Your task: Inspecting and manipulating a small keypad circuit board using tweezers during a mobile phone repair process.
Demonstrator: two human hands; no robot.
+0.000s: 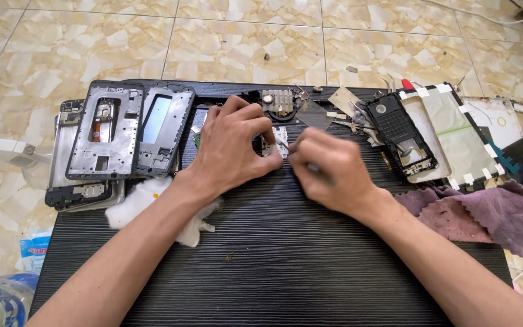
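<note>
My left hand [231,145] rests on the black board [273,260] and pinches a small pale circuit part [275,140] between thumb and fingers. Just to the right, my right hand [328,169] is closed around a thin metal tool [286,145] whose tip touches the part. Most of the part is hidden by my fingers.
Grey phone frames [107,130] lie stacked at the left, white cotton [137,203] below them. A black phone frame [402,134] lies on a taped tablet panel [461,142] at the right, by a purple cloth [485,212]. Small scraps lie along the board's far edge. Tiled floor surrounds.
</note>
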